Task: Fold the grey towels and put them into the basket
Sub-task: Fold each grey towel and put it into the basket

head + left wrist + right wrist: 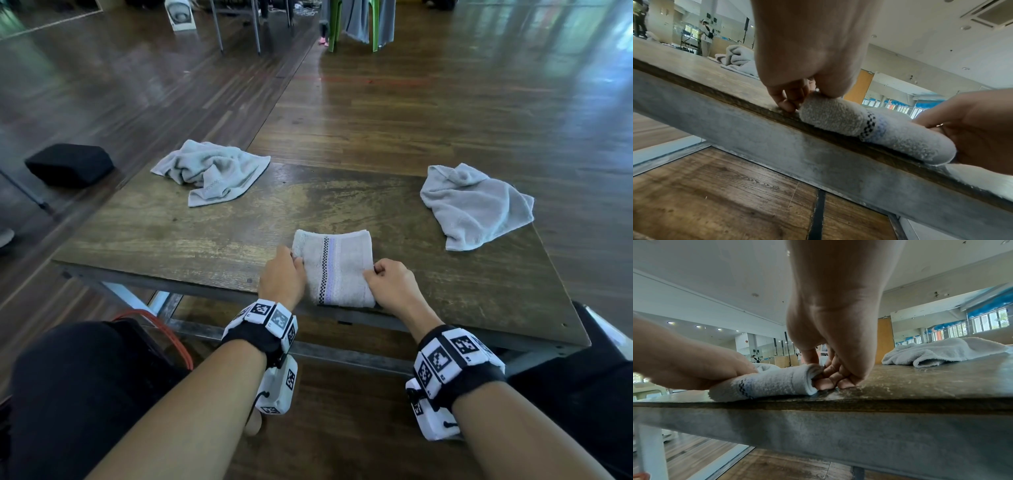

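Observation:
A folded grey towel [337, 267] with a black-checked and lilac stripe lies at the near edge of the wooden table [205, 233]. My left hand [286, 274] pinches its left edge, with the fingers [789, 100] curled against the folded towel [838, 116]. On the other side, my right hand [385, 279] grips the right edge, its fingers [826, 378] tucked into the folded towel [772, 384]. A crumpled grey towel [212, 171] sits at the table's far left corner. Another crumpled grey towel [474, 205] lies at the far right. No basket is in view.
A black box [68, 164] stands on the floor left of the table. An orange cable [164, 329] loops under the table near my left knee. Green chair legs [342, 24] with hanging grey cloth stand far ahead on the wooden floor.

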